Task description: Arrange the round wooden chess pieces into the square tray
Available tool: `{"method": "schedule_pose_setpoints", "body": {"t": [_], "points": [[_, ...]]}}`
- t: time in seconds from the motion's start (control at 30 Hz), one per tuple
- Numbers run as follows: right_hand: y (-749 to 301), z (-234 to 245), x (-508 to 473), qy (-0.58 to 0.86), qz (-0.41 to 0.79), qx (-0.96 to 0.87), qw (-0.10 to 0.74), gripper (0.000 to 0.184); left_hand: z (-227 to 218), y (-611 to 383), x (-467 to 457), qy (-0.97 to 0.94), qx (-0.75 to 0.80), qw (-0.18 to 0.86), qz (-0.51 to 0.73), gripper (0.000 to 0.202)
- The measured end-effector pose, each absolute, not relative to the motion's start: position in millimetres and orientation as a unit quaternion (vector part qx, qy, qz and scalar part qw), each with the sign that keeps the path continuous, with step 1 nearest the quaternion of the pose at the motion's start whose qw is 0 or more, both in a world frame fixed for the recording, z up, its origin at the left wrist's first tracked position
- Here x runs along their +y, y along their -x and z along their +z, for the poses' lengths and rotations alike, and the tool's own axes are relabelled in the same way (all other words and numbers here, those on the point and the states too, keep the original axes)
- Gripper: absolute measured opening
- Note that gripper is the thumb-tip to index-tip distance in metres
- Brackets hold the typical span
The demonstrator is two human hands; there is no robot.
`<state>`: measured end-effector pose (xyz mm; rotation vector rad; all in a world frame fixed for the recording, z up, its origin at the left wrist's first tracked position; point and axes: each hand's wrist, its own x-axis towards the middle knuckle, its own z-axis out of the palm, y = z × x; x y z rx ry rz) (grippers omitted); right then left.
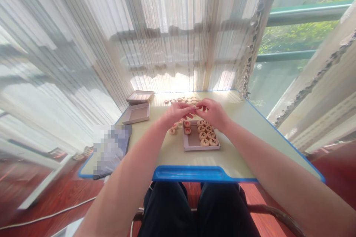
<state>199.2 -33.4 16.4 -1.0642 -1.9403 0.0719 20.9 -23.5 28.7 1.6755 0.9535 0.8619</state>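
Left hand and right hand: raised at the box's far edge, arms extended, fingers bent, fingertips meeting; whether either pinches a piece, cannot tell. Box: open, on bench, near side crosswise to the person. Round pieces: flat inside, lettered faces up, black-marked right, red-marked far left. Loose pieces: left of and beyond the box; far ones glare-washed, partly hidden by hands.
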Motion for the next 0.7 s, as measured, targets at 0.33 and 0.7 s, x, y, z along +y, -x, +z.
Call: {"method": "schedule_pose_setpoints", "body": {"t": [0.33, 0.7], "points": [[-202.5, 11.3, -31.7, 0.378, 0.014, -0.817, 0.436, 0.02, 20.8, -14.2, -15.0, -0.706, 0.357, 0.48, 0.38, 0.042], [-201.5, 10.5, -32.2, 0.42, -0.009, -0.808, 0.412, 0.015, 22.1, -13.9, -16.9, -0.717, 0.342, 0.482, 0.369, 0.043]]}}
